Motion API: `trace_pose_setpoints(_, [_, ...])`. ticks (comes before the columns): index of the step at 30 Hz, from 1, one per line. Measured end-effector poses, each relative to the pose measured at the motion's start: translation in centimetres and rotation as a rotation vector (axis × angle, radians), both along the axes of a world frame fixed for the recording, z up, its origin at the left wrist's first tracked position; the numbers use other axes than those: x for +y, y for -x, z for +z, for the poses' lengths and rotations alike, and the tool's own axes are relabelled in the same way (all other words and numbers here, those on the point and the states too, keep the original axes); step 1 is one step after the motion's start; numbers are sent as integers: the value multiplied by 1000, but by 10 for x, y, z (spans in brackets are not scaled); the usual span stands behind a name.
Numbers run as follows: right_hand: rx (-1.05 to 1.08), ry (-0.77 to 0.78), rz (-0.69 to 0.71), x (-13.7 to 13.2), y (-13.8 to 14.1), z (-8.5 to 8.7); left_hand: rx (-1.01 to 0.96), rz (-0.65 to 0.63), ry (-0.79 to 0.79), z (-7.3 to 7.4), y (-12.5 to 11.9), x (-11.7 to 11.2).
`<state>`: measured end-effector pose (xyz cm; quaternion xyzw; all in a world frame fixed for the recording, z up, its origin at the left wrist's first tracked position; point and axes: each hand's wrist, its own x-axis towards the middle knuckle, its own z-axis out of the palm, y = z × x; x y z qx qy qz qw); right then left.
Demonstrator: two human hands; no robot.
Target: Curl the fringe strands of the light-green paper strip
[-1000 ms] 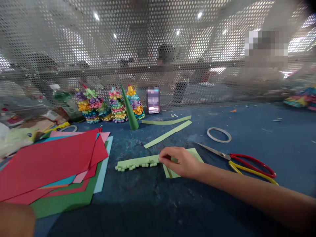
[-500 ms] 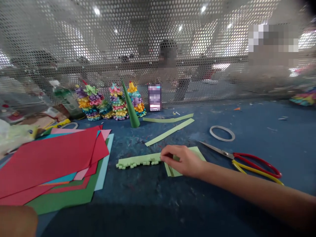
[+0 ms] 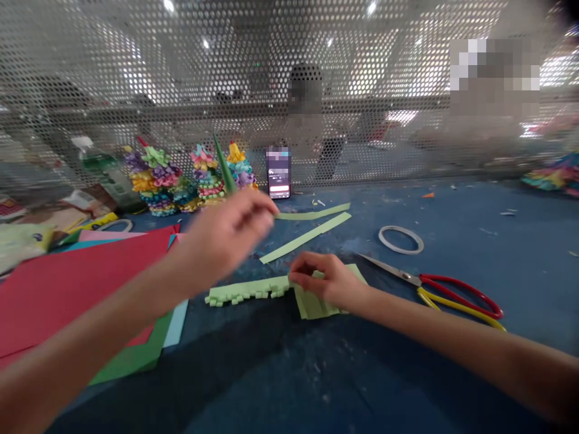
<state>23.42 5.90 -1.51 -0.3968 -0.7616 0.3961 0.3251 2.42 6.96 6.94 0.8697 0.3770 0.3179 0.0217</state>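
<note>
My right hand (image 3: 328, 280) pinches one end of a light green paper strip (image 3: 246, 289), whose lower edge is cut into small curled tabs. Under that hand lies a light green paper piece (image 3: 312, 306). My left hand (image 3: 226, 238), smeared by motion, hovers over the table with its fingers bent; whether anything is in them I cannot tell. Beyond it stands a dark green paper cone (image 3: 223, 163), its base hidden by the hand. Two plain light green strips, a back one (image 3: 316, 213) and a front one (image 3: 307, 237), lie behind my right hand.
Coloured paper sheets (image 3: 81, 289) are stacked at left. Red-and-yellow scissors (image 3: 411, 278) lie open at right near a tape roll (image 3: 401, 240). At the back stand curled-paper trees (image 3: 158, 175), a phone (image 3: 278, 173) and a green bottle (image 3: 106, 172), before a perforated metal screen (image 3: 217, 72).
My left hand has come in from the lower left and moved up over the table towards the cone. My right hand keeps its pinch on the curled strip. The view has shifted slightly.
</note>
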Motion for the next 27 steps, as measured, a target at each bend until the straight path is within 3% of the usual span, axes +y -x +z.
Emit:
trace_pose_setpoints(3, [22, 71, -66, -1, 0, 3, 290, -137, 99, -28, -10, -7])
trace_pose_setpoints(7, [119, 217, -92, -9, 1, 3, 457, -116, 42, -58, -18, -11])
trace_pose_setpoints(12, [265, 349, -77, -11, 1, -4, 492, -167, -36, -67, -20, -8])
trace_pose_setpoints(17, [278, 371, -36, -8, 0, -12, 468, -166, -66, -75, -19, -8])
trace_pose_setpoints(27, [-31, 68, -92, -20, -1, -12, 336, -126, -18, -88, -13, -15])
